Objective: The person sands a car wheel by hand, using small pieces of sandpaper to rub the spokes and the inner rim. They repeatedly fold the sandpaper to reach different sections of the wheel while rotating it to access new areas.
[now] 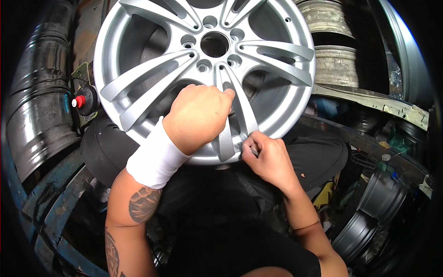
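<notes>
A large silver alloy wheel (288, 101) with paired spokes and a round centre hole fills the upper middle of the head view. My left hand (200, 117), with a white band at its wrist, is closed over the lower spokes of the wheel; what lies inside its fingers is hidden. Lower right of it, my right hand (267, 157) is closed at the wheel's bottom rim, beside the end of a lower spoke. Its thumb and forefinger are bent together, and anything between them is too small to make out.
Stacked metal rims (41, 101) stand at the far left, near a dark round part with a red knob (79, 101). More rims (334, 64) sit on a rack at the upper right, and grey rims (383, 196) lie at the lower right.
</notes>
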The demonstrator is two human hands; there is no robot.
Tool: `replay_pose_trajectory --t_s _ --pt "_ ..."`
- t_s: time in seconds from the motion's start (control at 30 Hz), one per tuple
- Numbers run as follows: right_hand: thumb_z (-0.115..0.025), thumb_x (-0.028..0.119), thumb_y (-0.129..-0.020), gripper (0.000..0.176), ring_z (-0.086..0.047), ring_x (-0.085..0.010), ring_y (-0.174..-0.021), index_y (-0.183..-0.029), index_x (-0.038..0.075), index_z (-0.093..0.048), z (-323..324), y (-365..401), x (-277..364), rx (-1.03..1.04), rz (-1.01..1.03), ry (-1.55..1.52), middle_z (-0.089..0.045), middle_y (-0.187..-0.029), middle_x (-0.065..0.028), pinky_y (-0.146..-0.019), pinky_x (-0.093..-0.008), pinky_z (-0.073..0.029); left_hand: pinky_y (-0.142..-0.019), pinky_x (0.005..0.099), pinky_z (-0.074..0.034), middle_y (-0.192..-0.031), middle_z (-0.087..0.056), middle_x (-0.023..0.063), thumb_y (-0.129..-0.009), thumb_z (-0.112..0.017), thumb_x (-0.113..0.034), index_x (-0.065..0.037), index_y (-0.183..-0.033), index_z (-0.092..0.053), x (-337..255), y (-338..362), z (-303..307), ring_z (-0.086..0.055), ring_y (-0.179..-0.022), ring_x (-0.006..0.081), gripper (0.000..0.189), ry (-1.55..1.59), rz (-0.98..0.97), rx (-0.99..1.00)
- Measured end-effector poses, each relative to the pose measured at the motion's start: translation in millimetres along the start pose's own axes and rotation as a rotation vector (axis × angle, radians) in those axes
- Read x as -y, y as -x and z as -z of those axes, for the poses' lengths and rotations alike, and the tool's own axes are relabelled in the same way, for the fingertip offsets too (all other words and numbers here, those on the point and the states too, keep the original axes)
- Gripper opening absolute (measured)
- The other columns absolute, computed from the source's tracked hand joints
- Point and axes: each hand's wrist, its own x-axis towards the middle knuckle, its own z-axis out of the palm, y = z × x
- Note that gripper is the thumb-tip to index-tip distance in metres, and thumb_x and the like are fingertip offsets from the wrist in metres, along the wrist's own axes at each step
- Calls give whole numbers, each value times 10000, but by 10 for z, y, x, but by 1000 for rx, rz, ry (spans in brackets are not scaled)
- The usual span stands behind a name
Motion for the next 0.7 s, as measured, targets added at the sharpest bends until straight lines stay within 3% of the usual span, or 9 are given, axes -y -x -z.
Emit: replay_pose_trajectory --t_s 0.23,0.33,0.4,0.47,0.57,0.6,0.67,0.7 --pt "-716 58 -841 109 -687 -395 -648 -890 -4 -640 58 -21 12 7 -124 -80 -626 -660 -212 -608 -440 -526 -651 496 -546 -711 -680 189 -940 -661 -176 -15 -950 -639 -2 -8 13 -693 -714 396 163 10 -11 7" --pt "-710 60 -841 93 -688 -378 -632 -867 -2 -646 0 47 94 23 -50 -23 -631 -666 -199 -588 -421 -512 -651 491 -546 -712 -680 186 -938 -666 -178 -16 -951 -640 -13 -8 26 -694 -714 393 164 10 -16 13" --pt "-713 57 -836 90 -687 -388 -640 -880 4 -656 128 7 72 77 -147 -30 -634 -670 -202 -603 -419 -522 -653 488 -546 -711 -681 184 -938 -668 -182 -17 -951 -640 -17 8 29 -694 -715 391 168 11 -11 22" --pt "-720 50 -830 96 -681 -369 -611 -886 6 -657 -15 -3 -32 -20 -60 -36 -625 -654 -194 -587 -403 -516 -658 486 -547 -711 -681 182 -940 -670 -190 -19 -950 -640 -31 14 30 -694 -717 389 174 7 -11 26" --pt "-722 39 -831 98 -649 -331 -551 -895 -3 -661 26 67 75 40 -62 -113 -604 -624 -175 -564 -383 -502 -661 482 -546 -709 -681 177 -941 -674 -199 -21 -957 -639 -2 9 -9 -694 -721 386 183 14 -22 3" --pt "-717 42 -839 99 -639 -331 -551 -904 -7 -662 131 59 119 103 -146 -74 -590 -625 -173 -576 -387 -505 -660 481 -545 -711 -681 176 -940 -677 -202 -21 -959 -638 -1 28 -2 -694 -722 385 186 16 -25 -2" --pt "-726 40 -840 89 -478 -116 -519 -869 -16 -664 55 12 77 -54 -139 -61 -519 -595 -92 -532 -291 -409 -658 480 -543 -713 -681 174 -939 -682 -207 -21 -965 -637 -21 40 17 -694 -724 383 193 22 -39 -18" --pt "-727 44 -843 91 -471 -115 -513 -863 -17 -663 -50 34 24 -63 -78 -64 -515 -588 -92 -525 -295 -405 -657 478 -541 -714 -681 174 -937 -685 -207 -21 -968 -636 -41 38 7 -693 -726 381 194 21 -41 -7"
